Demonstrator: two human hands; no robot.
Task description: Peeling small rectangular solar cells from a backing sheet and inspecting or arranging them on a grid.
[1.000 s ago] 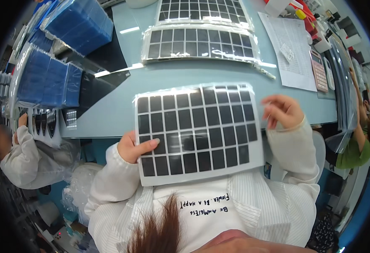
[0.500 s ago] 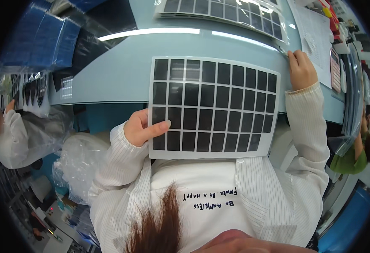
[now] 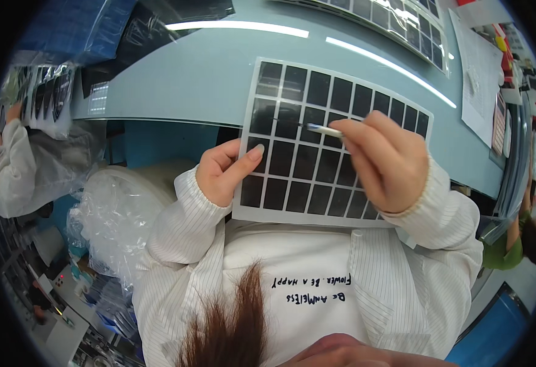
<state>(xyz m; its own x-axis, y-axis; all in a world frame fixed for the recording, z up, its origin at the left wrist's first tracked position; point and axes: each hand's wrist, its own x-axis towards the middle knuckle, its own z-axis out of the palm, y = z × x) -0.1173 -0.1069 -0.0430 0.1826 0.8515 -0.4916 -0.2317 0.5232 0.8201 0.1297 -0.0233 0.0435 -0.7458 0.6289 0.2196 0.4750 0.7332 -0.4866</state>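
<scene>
A white sheet bearing rows of black rectangular stickers rests against the table's near edge, in front of my body. My left hand pinches its left edge, thumb on top and fingers behind. Above the sheet's middle, my right hand is closed around a slim, silver-tipped tool. The tool's tip points left over the black stickers; whether it touches them I cannot tell. My right hand and sleeve hide the sheet's lower right part.
More sticker sheets lie stacked at the table's far side. White papers and a pinkish calculator are on the right. Blue plastic-wrapped packages stand far left. Clear plastic bags hang by my left arm. Other people work at both sides.
My right hand has come from the table's right side to over the sheet, bringing the slim tool. The sheet has shifted right and tilted, with my left hand still on its edge.
</scene>
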